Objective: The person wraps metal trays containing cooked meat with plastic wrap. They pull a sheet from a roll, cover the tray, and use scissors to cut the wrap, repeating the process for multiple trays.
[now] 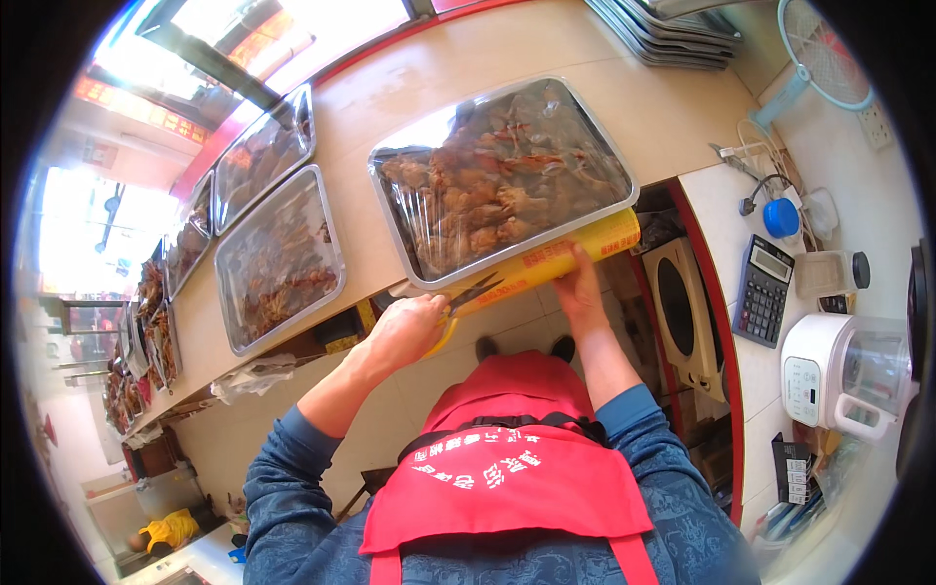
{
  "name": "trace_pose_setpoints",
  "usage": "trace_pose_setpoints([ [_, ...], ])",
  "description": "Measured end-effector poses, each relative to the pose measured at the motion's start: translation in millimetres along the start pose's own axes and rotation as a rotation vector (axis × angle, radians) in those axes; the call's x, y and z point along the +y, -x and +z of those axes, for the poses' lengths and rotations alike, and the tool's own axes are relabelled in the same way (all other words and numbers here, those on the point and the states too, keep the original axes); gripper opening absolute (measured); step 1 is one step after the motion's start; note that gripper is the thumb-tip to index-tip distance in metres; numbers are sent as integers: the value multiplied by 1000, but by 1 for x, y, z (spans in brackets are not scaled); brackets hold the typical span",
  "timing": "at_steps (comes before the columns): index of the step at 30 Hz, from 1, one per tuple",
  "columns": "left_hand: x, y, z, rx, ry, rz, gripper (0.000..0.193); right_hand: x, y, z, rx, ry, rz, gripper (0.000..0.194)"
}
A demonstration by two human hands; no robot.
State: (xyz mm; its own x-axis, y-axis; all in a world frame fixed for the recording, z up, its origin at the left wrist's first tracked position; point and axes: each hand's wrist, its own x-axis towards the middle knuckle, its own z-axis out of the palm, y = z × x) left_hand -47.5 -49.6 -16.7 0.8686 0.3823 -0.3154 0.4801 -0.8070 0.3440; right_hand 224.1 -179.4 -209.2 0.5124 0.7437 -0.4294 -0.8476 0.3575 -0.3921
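Note:
A metal tray of browned, cooked meat pieces [504, 183] under clear plastic film lies on the counter in front of me. My left hand [412, 327] grips the yellow handles of a pair of scissors [475, 289], whose dark blades point right along the tray's near edge. My right hand [580, 281] holds a yellow printed roll of cling film [610, 235] against that same edge, thumb on top. The roll's left part runs behind the scissors. How far the blades are apart is hard to tell.
More film-covered trays [281, 259] line the counter to the left. Stacked metal trays [665, 33] stand at the back right. A side counter on the right bears a calculator [763, 290], a blue lid [781, 218], cables and a white appliance [841, 373]. A fan [825, 55] stands beyond.

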Motion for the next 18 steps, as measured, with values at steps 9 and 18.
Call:
trace_pose_setpoints([
  [9,54,-71,17,85,16,44,24,8,-6,-11,42,51,-56,41],
  [18,114,-169,35,214,-57,247,15,4,-1,-21,-37,70,-127,45],
])
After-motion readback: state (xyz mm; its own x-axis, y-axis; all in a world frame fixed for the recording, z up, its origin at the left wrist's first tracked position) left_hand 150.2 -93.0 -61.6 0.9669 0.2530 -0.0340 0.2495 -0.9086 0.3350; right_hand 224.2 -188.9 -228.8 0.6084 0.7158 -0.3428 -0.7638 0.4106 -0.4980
